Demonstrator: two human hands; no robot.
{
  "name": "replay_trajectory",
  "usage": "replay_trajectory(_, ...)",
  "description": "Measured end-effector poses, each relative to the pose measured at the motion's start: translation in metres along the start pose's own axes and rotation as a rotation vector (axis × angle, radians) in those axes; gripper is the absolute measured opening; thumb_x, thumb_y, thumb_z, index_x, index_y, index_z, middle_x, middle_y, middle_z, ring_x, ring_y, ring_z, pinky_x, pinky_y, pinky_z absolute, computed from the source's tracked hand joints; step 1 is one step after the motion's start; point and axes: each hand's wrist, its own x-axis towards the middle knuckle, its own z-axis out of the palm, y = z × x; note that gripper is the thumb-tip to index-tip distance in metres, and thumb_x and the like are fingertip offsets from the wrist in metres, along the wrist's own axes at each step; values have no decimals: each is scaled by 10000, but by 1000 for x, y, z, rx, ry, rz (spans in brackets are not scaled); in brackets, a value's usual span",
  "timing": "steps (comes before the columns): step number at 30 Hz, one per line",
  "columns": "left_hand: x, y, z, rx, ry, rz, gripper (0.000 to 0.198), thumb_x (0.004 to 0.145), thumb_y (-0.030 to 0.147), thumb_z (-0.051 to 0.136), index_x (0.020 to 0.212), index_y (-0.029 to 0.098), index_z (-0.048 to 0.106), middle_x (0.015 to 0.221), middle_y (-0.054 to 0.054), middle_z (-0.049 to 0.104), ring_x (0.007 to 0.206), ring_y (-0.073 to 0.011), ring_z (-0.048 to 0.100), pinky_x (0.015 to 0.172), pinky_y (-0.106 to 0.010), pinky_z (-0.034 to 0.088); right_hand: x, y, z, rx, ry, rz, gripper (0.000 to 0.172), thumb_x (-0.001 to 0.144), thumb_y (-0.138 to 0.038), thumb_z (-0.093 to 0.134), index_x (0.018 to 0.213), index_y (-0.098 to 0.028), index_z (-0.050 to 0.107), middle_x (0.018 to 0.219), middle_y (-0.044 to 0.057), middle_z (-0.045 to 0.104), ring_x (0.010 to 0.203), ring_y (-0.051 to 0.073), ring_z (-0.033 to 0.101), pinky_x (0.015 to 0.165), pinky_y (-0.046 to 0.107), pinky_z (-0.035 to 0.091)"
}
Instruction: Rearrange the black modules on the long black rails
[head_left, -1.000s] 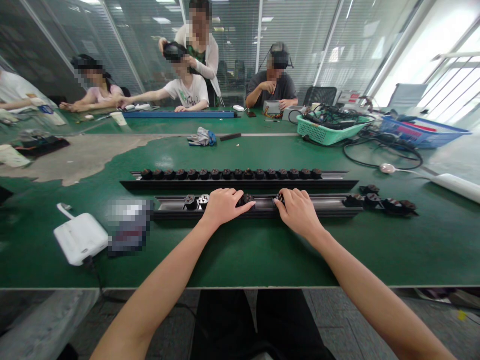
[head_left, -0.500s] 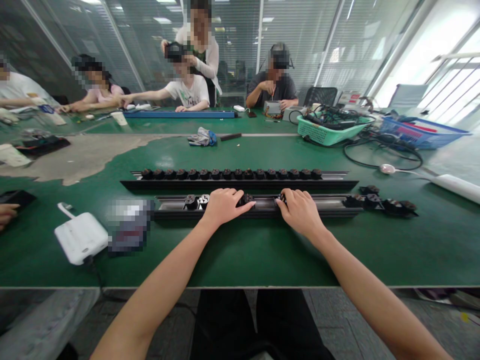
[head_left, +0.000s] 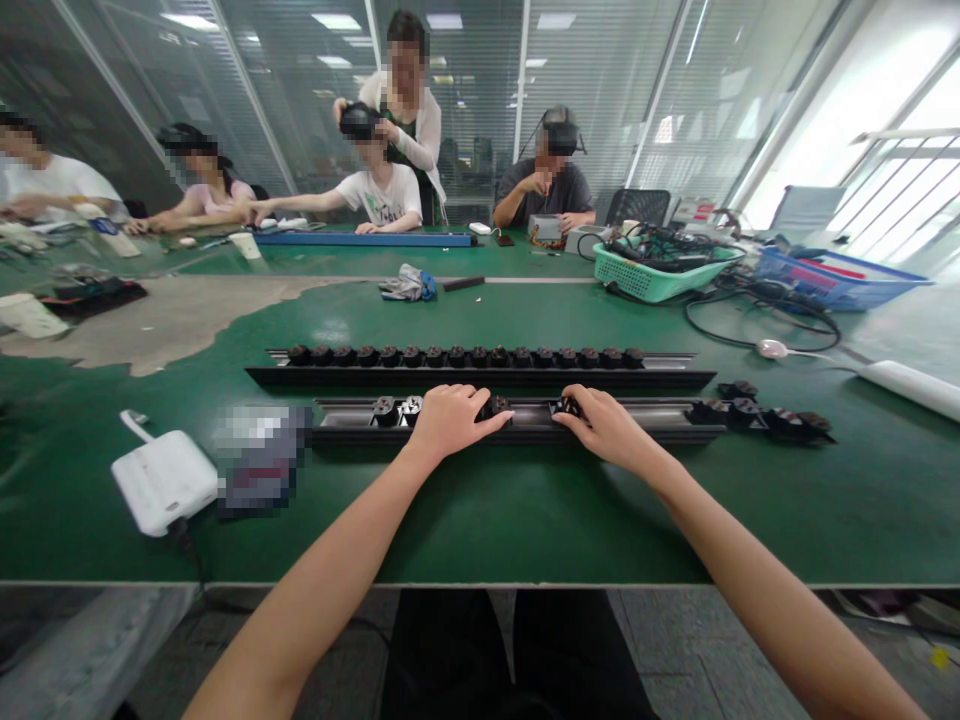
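A black channel rail (head_left: pixel 637 437) with a shiny inside lies across the table in front of me. My left hand (head_left: pixel 454 420) is closed over its middle, thumb and fingers around a black socket module (head_left: pixel 497 406) in the channel. To the right, my right hand (head_left: pixel 600 425) pinches another black socket module (head_left: pixel 564 406) at the channel. A bare stretch of channel separates the two. Left of my left hand, a black module (head_left: pixel 385 410) and a lighter-looking module (head_left: pixel 412 409) sit in the rail. My left palm hides part of the channel.
Behind lies a second rail (head_left: pixel 480 378) with a row of modules. Several loose modules (head_left: pixel 787 422) lie at the right end. A white adapter (head_left: pixel 165 480) is at left, a green basket (head_left: pixel 660 275) and blue basket (head_left: pixel 840 280) at back right. People sit across the table.
My right hand has shifted slightly to the right, and more of the module at its fingertips shows. My left hand stays at the same place on the rail. The view has tilted slightly.
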Motion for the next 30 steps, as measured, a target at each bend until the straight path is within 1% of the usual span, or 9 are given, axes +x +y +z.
replay_trajectory(5,0,1,0,7,-9,-2,564,970,648,439,930,166,730,836,-103,730,755,-234,671,679,-341,438,-5,0,7,-25,71,15,329,992,-449,472,1137,-170,567,951,107,669,873,251,609,840,383,438)
replay_trajectory(10,0,1,0,10,-10,-3,568,971,647,437,943,162,730,833,-99,733,762,-235,677,685,-342,437,-8,-2,11,-40,120,15,343,1002,-439,449,1155,-158,573,972,113,672,898,254,598,850,394,426)
replay_trajectory(19,0,0,0,-2,-11,-1,570,971,650,432,941,164,729,836,-100,734,766,-235,675,686,-341,441,-10,-7,8,-58,127,-2,368,1022,-449,413,1191,-164,573,1030,131,683,959,275,597,875,410,413)
replay_trajectory(30,1,0,0,-1,-6,1,572,970,650,432,934,165,733,820,-98,730,755,-233,671,688,-343,445,-11,-8,8,-109,119,-23,392,1036,-439,380,1214,-147,572,1051,143,682,953,279,586,861,407,406)
